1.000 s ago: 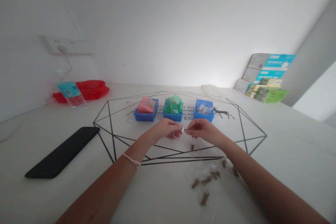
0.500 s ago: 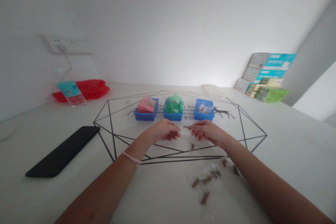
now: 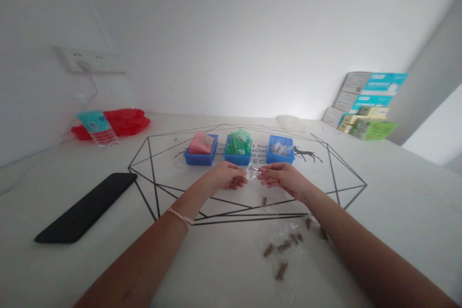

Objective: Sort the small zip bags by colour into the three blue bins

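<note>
My left hand (image 3: 230, 176) is closed, its thumb and forefinger pinching the edge of a small clear plastic bag (image 3: 251, 173). My right hand (image 3: 280, 177) faces it from the other side, fingertips pinched together at the bag. A thin dark streak there looks like a small metal piece (image 3: 255, 169), partly hidden by the glinting plastic. One loose brownish metal piece (image 3: 264, 201) lies on the table just below the hands. Closer to me, several similar metal pieces (image 3: 284, 247) lie on or in clear plastic, too blurred to name exactly.
Behind my hands stand three blue bins: one with pink packets (image 3: 201, 143), one with green packets (image 3: 238, 143), one with clear bags (image 3: 281, 148). A black flat object (image 3: 88, 208) lies left. A bottle (image 3: 97, 127), red bag (image 3: 128, 122) and stacked boxes (image 3: 375, 96) stand farther back.
The right hand's metal piece, plainly visible before, now meets the clear bag, which shows spread between my fingertips. Both hands have barely moved.
</note>
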A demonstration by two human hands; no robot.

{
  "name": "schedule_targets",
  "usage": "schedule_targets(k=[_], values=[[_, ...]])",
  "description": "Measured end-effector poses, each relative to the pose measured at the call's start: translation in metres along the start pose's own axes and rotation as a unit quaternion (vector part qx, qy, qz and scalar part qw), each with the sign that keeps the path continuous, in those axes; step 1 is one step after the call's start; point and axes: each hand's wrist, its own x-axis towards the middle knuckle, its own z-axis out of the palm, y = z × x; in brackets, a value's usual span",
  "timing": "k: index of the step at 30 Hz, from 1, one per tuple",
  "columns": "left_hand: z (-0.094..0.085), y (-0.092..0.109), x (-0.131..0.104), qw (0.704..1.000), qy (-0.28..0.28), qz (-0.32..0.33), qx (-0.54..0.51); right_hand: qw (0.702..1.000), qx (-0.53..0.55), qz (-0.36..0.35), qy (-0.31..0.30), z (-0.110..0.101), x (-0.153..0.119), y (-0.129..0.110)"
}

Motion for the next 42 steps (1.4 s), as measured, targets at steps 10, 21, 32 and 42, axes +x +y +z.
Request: schedule_targets(k=[10,21,32,42], values=[[0.003,0.0,0.003,0.994,0.075,0.077,-0.023,0.994,-0.051,-0.094,-0.021,-0.007,0.009,0.007],[0.006,0.003,0.001,0.991,0.097,0.087,0.012,0.975,-0.02,-0.19,0.111,-0.017,0.013,0.0],[0.007,0.001,0.0,0.992,0.079,0.082,0.059,0.933,-0.274,-0.206,0.114,-0.032,-0.001,-0.02],[0.007,0.002,0.0,0.99,0.065,0.088,0.09,0.879,-0.427,-0.04,-0.207,-0.012,-0.017,-0.007]])
